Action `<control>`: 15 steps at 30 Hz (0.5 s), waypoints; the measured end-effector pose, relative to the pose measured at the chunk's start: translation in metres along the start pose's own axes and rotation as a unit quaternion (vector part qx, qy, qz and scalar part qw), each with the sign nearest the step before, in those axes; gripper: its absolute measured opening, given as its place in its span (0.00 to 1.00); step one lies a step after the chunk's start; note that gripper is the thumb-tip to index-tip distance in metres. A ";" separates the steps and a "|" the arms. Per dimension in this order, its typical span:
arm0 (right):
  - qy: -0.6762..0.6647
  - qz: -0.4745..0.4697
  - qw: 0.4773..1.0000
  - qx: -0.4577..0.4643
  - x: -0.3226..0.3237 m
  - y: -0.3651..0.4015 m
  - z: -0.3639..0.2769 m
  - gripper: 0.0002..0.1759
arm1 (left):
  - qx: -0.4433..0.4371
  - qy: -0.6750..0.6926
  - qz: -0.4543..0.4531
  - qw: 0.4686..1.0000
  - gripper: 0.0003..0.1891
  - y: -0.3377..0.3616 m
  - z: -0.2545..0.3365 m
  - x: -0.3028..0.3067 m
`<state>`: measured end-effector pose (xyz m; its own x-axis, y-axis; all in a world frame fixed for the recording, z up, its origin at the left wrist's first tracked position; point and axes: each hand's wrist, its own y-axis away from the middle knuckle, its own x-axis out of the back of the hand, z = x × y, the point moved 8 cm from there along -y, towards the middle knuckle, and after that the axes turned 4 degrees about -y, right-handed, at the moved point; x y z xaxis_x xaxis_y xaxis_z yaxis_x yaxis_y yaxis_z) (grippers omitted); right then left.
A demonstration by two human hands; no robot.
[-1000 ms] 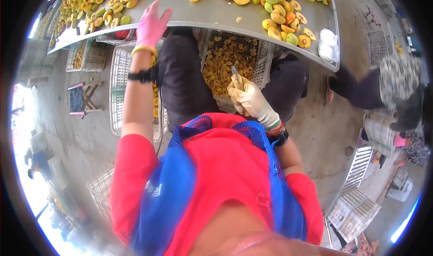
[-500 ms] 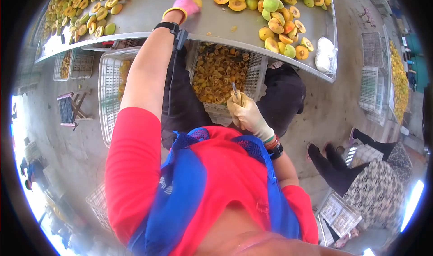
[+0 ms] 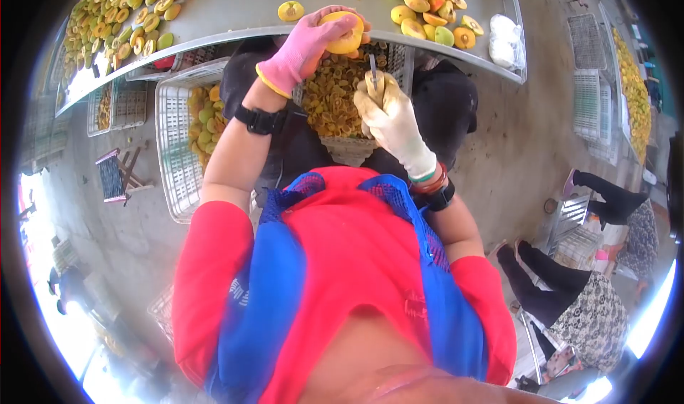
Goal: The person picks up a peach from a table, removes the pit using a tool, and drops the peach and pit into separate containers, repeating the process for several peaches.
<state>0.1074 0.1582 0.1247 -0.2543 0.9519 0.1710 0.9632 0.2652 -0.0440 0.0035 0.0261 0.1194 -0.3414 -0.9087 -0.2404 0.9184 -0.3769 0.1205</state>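
My left hand (image 3: 298, 53), in a pink glove, is closed around a yellow peach half (image 3: 345, 39) just over the table's front edge. My right hand (image 3: 392, 115), in a cream glove, grips a small knife (image 3: 372, 68) with its narrow metal blade pointing up. The blade is close to the fruit, and a small gap shows between them. Another peach half (image 3: 291, 11) lies cut face up on the metal table (image 3: 235, 8) beyond my left hand. Under both hands, a crate holds yellow-brown fruit scraps (image 3: 331, 97).
Halved peaches (image 3: 128, 12) are heaped at the table's left, with another pile (image 3: 434, 8) at right beside a white bundle (image 3: 504, 40). A white crate (image 3: 174, 140) with fruit stands left of my legs. A folding stool (image 3: 121, 176) is farther left; seated people (image 3: 591, 318) are at right.
My left hand has come back from the far side of the table and now holds a peach half near my right hand. My right hand has risen slightly with the knife.
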 end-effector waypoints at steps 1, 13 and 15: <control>0.055 -0.007 0.998 0.041 -0.001 -0.001 -0.002 0.06 | -0.001 0.014 0.006 1.000 0.18 0.011 0.005 -0.011; 0.093 0.068 0.991 0.071 0.001 0.023 -0.021 0.07 | -0.182 -0.029 0.075 0.980 0.25 0.056 0.010 -0.059; 0.055 0.038 0.994 0.088 -0.005 0.024 -0.017 0.07 | -0.189 -0.032 0.077 0.978 0.25 0.059 0.011 -0.063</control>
<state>0.1336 0.1575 0.1395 -0.1613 0.9500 0.2673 0.9463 0.2258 -0.2313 0.0772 0.0593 0.1529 -0.1937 -0.9634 -0.1853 0.9641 -0.1521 -0.2175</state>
